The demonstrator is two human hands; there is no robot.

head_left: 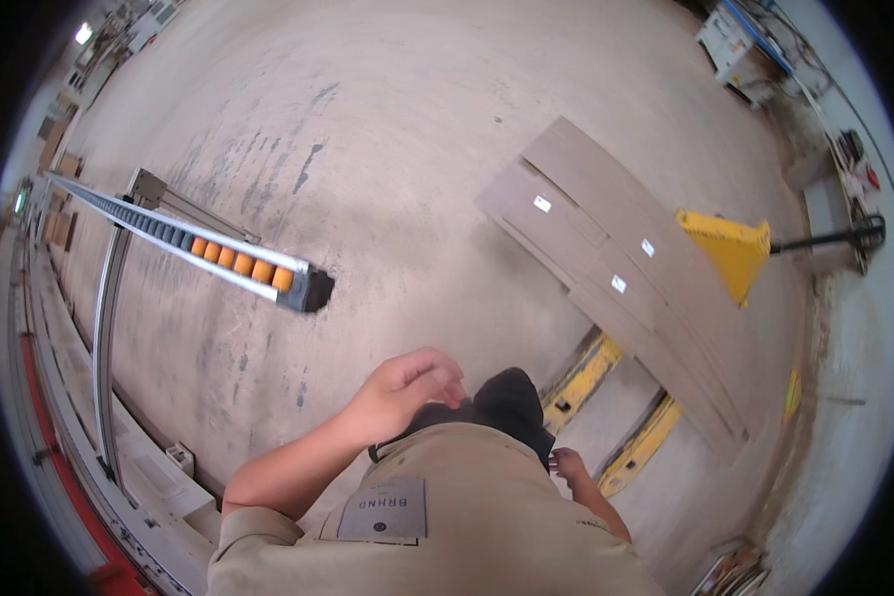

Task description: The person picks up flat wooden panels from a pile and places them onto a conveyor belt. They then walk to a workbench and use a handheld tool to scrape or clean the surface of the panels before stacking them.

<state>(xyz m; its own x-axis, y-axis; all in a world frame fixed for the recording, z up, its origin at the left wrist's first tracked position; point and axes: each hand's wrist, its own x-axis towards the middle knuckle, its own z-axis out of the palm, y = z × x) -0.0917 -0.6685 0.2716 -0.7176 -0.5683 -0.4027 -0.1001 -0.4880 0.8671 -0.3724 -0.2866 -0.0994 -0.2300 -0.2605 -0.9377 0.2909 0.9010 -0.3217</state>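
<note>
My left hand (407,392) is in front of my waist, loosely bent, with a gap between thumb and fingers and nothing in it. Lower, beside my right hip, hangs my right hand (566,464); it looks empty, its fingers loosely apart and partly hidden by my body. To the right, several long brown panels (611,268) with small white labels lie overlapping across a yellow pallet jack (730,248). Its scuffed forks (586,377) stick out from under the panels toward me. Neither hand touches the panels or the jack.
At left, a metal roller rail (238,260) with orange and grey rollers ends near me on a metal leg (109,338). Beyond it runs a red-edged machine bed (50,437). A white cabinet (730,60) stands far right, and the jack's black handle (834,236) points toward the wall.
</note>
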